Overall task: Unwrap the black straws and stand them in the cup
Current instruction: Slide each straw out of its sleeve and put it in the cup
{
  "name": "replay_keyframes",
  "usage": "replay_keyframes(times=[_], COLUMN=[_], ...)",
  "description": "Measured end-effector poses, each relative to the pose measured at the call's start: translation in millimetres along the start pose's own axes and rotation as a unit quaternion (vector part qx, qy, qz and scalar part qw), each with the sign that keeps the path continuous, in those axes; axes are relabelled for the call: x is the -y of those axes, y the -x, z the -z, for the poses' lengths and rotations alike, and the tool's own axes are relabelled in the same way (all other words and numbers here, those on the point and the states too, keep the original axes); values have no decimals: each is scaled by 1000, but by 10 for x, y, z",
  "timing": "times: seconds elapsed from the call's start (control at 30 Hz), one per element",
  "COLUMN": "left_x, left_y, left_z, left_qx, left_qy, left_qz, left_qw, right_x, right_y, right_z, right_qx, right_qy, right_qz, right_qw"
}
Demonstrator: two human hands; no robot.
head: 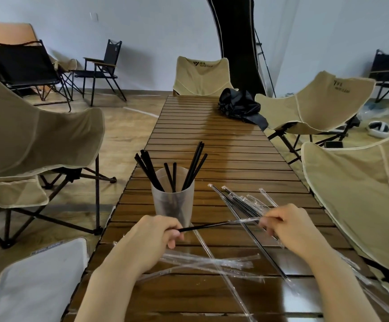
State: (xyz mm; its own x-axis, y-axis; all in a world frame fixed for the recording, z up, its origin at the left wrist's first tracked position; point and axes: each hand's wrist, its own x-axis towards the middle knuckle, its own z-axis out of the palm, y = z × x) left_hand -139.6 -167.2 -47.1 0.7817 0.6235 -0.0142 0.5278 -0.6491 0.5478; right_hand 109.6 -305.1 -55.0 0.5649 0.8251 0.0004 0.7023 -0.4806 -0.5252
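Observation:
A frosted plastic cup (pixel 172 205) stands on the slatted wooden table (pixel 212 140) with several black straws (pixel 149 169) leaning in it. Just in front of the cup, my left hand (pixel 152 238) grips the bare end of a black straw (pixel 202 226). My right hand (pixel 291 226) pinches that straw's clear wrapper (pixel 244 220), which still covers the right part. Several wrapped black straws (pixel 237 203) lie on the table to the right of the cup, and one long one (pixel 265 252) runs toward me. Empty clear wrappers (pixel 212 261) are strewn under and between my forearms.
Beige folding chairs stand on the left (pixel 33 138), at the far end (pixel 200 77) and along the right (pixel 360 182). A black bag (pixel 240 105) lies at the table's far right. A grey cushion (pixel 37 282) sits at the near left. Black chairs (pixel 100 68) stand by the wall.

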Motion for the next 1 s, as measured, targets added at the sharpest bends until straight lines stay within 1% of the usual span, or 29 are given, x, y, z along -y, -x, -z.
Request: replay_keyframes(times=[0.07,0.13,0.17,0.23,0.3,0.37,0.43,0.5,0.53,0.63,0.7,0.77,0.83,0.93,1.0], left_x=[55,81,75,21,-88,-217,-313,-355,-366,-370,-371,-378,-367,-319,-298], left_y=[48,88,102,117,106,89,72,45,33,3,1,5,3,-2,5], left_z=[73,159,200,273,321,352,367,366,361,329,303,298,310,298,249], left_qx=[-22,-39,-50,-89,-145,-204,-259,-306,-329,-386,-414,-427,-433,-433,-421], left_qy=[-7,3,22,72,115,166,233,280,284,242,194,165,115,-18,-60], left_qz=[4,-9,-20,-48,-86,-124,-146,-149,-145,-123,-110,-116,-136,-159,-128], left_qw=[1000,999,998,992,979,957,926,897,889,882,882,882,883,887,896], right_x=[-69,-90,-79,-46,25,99,174,308,384,699,957,1164,1287,1326,1291], right_y=[-8,-22,-28,-43,-38,-31,-26,-5,3,80,176,257,292,283,260], right_z=[8,-11,-39,-138,-247,-312,-299,-212,-163,-12,78,126,123,67,20], right_qx=[-69,-113,-114,-79,-39,-25,-39,-66,-81,-130,-152,-156,-156,-156,-154], right_qy=[-14,-68,-88,-109,-105,-66,-59,-102,-124,-174,-219,-248,-245,-215,-191], right_qz=[-66,-129,-152,-168,-155,-126,-88,-38,-7,108,188,248,281,291,282], right_qw=[995,983,978,977,982,989,994,992,989,970,945,923,915,919,927])
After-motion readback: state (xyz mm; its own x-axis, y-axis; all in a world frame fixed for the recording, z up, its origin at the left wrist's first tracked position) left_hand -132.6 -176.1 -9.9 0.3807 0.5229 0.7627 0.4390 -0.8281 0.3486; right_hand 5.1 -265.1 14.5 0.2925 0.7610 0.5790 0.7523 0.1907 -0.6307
